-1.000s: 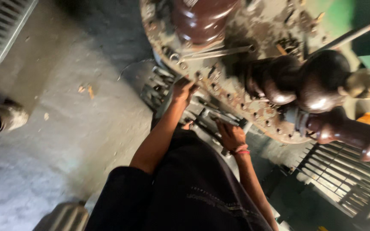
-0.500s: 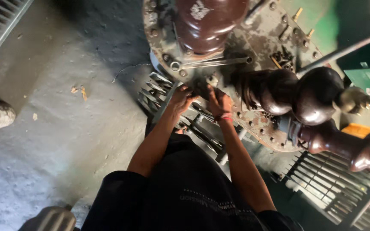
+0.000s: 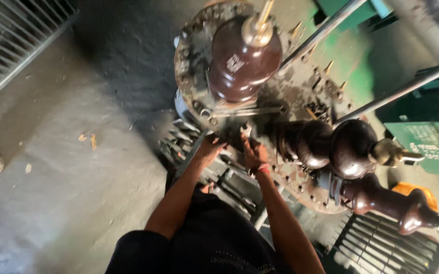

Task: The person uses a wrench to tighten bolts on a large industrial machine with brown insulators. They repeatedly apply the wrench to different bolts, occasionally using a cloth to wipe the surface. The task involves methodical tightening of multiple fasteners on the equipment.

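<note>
A rough grey concrete floor (image 3: 77, 167) fills the left of the view, with a metal grille (image 3: 11, 40) at the upper left corner and a few small scraps lying loose on it. At the middle stands a transformer whose round, grimy top plate (image 3: 300, 101) is ringed with bolts along its rim and serves as the surface. A dark brown porcelain bushing (image 3: 242, 61) with a brass tip rises from it near the far rim, and two more ribbed brown bushings (image 3: 331, 144) lean out to the right. A long wrench (image 3: 245, 111) lies flat on the plate just in front of the first bushing. Green machinery (image 3: 427, 137) and slanting steel bars (image 3: 397, 94) stand to the right, with a black finned radiator (image 3: 387, 248) below. Both bare forearms reach up from a dark-clothed lap to the near rim of the plate. The left hand (image 3: 210, 149) curls its fingers over the rim edge, gripping it. The right hand (image 3: 254, 152), a red band at its wrist, is closed around a small metal fitting (image 3: 245, 131) at the rim, just beside the left hand.
</note>
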A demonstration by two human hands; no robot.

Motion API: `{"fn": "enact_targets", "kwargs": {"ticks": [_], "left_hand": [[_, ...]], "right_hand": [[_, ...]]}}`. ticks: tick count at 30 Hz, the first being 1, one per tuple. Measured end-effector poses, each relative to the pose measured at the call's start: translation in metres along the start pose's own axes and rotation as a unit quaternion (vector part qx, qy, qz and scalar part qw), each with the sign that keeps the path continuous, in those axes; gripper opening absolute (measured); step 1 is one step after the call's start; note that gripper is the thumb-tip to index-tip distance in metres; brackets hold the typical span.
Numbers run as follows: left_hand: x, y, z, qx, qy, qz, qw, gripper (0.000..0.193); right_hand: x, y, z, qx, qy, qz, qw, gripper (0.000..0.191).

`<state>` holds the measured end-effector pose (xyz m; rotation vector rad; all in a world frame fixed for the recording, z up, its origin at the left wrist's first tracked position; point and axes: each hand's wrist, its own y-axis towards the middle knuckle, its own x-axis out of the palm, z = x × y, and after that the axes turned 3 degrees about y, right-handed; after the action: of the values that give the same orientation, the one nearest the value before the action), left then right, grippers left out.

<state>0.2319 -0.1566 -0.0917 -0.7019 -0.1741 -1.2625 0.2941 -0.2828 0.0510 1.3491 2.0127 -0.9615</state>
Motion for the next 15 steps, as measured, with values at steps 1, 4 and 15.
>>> {"fn": "enact_targets", "kwargs": {"ticks": [1, 4, 15], "left_hand": [[0.000, 0.005, 0.001, -0.006, -0.052, -0.011, 0.999, 0.012], [0.007, 0.017, 0.003, 0.017, -0.142, 0.005, 0.990, 0.015], [-0.003, -0.003, -0.002, -0.037, 0.001, 0.089, 0.995, 0.009]], "right_hand": [[0.000, 0.001, 0.000, -0.004, -0.007, -0.005, 1.000, 0.069], [0.001, 0.003, 0.000, -0.004, -0.004, 0.008, 1.000, 0.071], [0.010, 0.013, 0.002, -0.053, 0.039, 0.030, 0.997, 0.064]]}}
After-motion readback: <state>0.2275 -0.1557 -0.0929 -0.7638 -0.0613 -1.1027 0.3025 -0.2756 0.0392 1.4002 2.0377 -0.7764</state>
